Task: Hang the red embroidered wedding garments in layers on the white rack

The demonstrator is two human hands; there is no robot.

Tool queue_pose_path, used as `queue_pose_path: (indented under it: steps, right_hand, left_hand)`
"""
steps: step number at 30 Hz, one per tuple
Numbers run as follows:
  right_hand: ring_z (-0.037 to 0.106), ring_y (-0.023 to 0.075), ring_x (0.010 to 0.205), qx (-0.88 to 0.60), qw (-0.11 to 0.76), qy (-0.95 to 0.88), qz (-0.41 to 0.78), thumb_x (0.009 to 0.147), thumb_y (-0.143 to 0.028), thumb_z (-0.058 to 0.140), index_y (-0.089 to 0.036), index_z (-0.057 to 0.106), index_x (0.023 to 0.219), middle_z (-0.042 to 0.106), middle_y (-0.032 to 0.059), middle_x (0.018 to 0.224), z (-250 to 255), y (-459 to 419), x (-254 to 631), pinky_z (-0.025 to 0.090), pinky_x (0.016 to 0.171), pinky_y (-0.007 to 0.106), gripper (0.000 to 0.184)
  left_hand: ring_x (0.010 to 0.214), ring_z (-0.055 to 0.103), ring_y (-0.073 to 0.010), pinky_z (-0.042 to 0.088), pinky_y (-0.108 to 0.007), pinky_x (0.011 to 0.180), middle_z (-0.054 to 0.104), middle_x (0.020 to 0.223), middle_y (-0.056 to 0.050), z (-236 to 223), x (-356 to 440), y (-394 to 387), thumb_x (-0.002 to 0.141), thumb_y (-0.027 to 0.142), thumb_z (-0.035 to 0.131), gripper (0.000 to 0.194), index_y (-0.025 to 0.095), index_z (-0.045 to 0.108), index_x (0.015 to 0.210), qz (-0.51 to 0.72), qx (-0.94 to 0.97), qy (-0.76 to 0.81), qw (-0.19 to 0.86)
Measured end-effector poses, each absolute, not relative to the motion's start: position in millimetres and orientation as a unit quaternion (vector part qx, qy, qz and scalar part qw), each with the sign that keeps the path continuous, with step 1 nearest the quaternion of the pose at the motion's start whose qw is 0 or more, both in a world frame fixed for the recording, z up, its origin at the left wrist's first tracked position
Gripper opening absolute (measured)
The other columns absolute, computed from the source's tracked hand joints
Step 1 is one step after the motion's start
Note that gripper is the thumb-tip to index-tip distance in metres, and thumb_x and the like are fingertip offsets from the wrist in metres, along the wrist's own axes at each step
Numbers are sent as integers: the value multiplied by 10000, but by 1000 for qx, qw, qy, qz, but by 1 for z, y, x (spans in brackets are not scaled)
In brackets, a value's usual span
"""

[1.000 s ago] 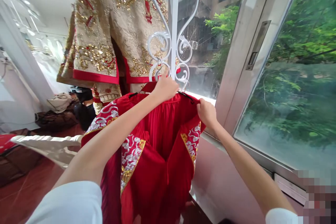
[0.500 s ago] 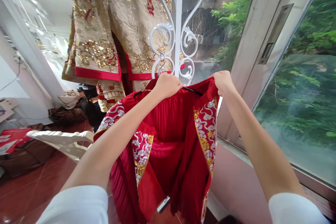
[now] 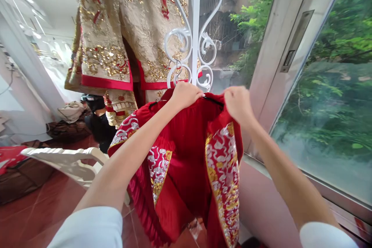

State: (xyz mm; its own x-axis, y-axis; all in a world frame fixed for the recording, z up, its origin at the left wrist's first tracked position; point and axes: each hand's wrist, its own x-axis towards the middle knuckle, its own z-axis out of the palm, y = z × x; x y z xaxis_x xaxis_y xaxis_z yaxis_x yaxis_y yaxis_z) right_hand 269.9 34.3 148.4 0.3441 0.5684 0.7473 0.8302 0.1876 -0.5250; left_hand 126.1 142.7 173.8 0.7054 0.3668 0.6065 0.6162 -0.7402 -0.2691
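A red skirt [image 3: 186,131] with silver and gold embroidered panels hangs in front of me, its top edge spread between my hands. My left hand [image 3: 186,95] is closed on the middle of that edge, over a black hanger [image 3: 213,102]. At the right end of the same edge, my right hand [image 3: 238,104] grips the fabric in closed fingers. The hanger's metal hook [image 3: 178,70] is looped on a scroll of the white metal rack [image 3: 195,27]. Most of the hanger is hidden by cloth and my left hand.
A cream garment [image 3: 107,42] with gold sequins and red trim hangs behind, to the left. A white chair [image 3: 66,159] stands at left, near bags [image 3: 69,126] on the red tiled floor. A window frame [image 3: 290,54] and a low pink wall [image 3: 258,193] are on the right.
My right hand has moved a little left and inward with the cloth in it. The right embroidered panel has turned more toward me. My left hand stays at the hanger.
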Motion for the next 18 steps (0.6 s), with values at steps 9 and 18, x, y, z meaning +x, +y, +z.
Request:
queue_pose_path:
  steps: [9, 18]
  right_hand:
    - [566, 200, 717, -627, 439, -626, -149, 866, -212, 318, -118, 419, 1258, 628, 97, 855, 51, 32, 240, 429, 669, 323, 416]
    - [577, 188, 713, -619, 591, -515, 42, 742, -544, 519, -160, 515, 969, 631, 87, 881, 34, 47, 319, 449, 620, 308, 446]
  left_hand:
    - [727, 578, -214, 298, -328, 695, 687, 748, -73, 171, 120, 145, 879, 462, 374, 426, 234, 732, 842, -294, -892, -259, 227]
    - [696, 574, -197, 318, -313, 668, 680, 701, -58, 167, 121, 148, 809, 592, 429, 477, 228, 738, 817, -308, -883, -257, 242]
